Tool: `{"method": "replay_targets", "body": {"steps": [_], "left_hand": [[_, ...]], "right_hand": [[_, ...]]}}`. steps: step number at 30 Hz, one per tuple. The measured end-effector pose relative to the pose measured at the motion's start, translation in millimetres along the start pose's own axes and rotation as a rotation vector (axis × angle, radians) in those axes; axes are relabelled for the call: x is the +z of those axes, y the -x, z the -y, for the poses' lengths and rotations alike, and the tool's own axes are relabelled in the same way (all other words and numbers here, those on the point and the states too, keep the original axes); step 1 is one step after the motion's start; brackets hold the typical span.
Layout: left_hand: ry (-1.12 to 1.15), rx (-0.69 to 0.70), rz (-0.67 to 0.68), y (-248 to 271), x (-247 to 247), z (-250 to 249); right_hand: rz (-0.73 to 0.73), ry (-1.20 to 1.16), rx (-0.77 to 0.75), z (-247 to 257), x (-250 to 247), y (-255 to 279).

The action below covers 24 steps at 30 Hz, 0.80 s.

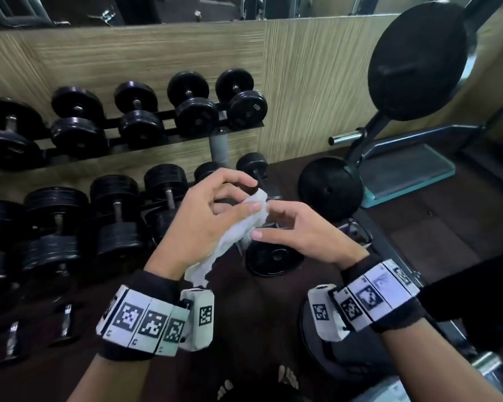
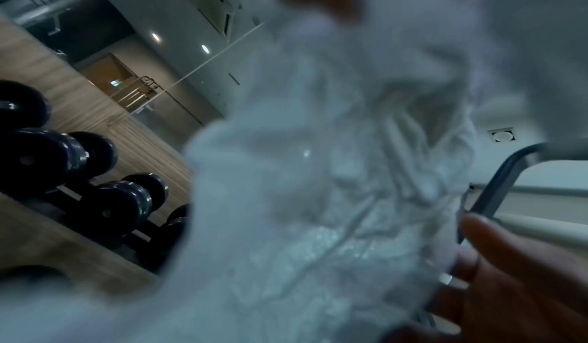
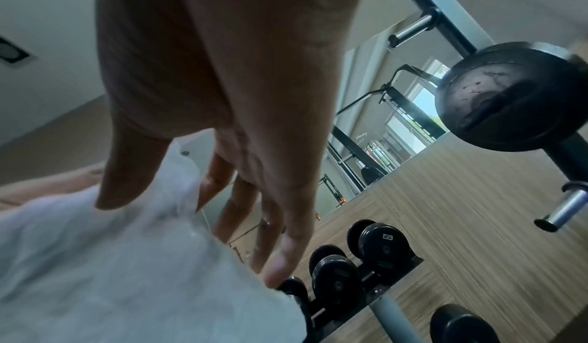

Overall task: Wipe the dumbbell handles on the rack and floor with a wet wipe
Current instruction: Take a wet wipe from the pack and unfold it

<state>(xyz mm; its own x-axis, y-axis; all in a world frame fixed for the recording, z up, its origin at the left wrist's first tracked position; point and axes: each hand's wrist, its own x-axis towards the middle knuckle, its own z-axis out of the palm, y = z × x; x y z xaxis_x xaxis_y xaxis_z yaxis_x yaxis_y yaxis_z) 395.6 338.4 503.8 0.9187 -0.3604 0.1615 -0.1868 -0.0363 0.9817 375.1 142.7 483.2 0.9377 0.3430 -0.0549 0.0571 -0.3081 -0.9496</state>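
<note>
Both hands are raised in front of the dumbbell rack (image 1: 169,132) in the head view. My left hand (image 1: 244,195) grips a crumpled white wet wipe (image 1: 238,227) between thumb and curled fingers, and the wipe's tail hangs down past the wrist. My right hand (image 1: 263,220) has straight fingers, with thumb and forefinger touching the wipe's right edge. Black dumbbells fill the upper rail (image 1: 189,105) and the lower row (image 1: 114,216). The wipe (image 2: 318,197) covers most of the left wrist view. In the right wrist view the thumb lies over the wipe (image 3: 111,273).
A black dumbbell (image 1: 270,259) lies on the dark floor just under my hands, and small chrome-handled ones (image 1: 64,323) sit at the lower left. A plate-loaded machine with big black plates (image 1: 418,62) and a teal footplate (image 1: 404,172) stands to the right. Toes (image 1: 288,375) show at the bottom.
</note>
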Motion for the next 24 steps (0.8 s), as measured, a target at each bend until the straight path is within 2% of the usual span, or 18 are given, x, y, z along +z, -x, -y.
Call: {"method": "replay_targets", "body": {"steps": [3, 5, 9, 10, 15, 18, 22, 24], "left_hand": [[0.011, 0.012, -0.045, 7, -18, 3], [0.024, -0.055, -0.033, 17, -25, 13], [-0.001, -0.213, 0.158, 44, -16, 43], [-0.009, -0.232, 0.163, 49, -13, 49], [0.019, -0.247, 0.065, 58, -25, 60], [0.140, -0.228, -0.049, 58, -30, 61], [0.349, -0.227, -0.183, 56, -23, 54], [0.387, -0.232, -0.197, 55, -18, 52]], "right_hand": [[-0.028, -0.205, 0.035, 5, 11, -4], [-0.080, -0.258, 0.031, 9, 14, -4], [-0.186, -0.224, 0.020, 19, 15, -3], [-0.205, -0.215, 0.022, 20, 14, -2], [-0.325, -0.242, 0.047, 17, 6, 3], [-0.393, -0.242, 0.067, 10, 6, 9], [-0.388, -0.260, 0.120, 0, 14, 17], [-0.374, -0.263, 0.149, -4, 18, 21]]}}
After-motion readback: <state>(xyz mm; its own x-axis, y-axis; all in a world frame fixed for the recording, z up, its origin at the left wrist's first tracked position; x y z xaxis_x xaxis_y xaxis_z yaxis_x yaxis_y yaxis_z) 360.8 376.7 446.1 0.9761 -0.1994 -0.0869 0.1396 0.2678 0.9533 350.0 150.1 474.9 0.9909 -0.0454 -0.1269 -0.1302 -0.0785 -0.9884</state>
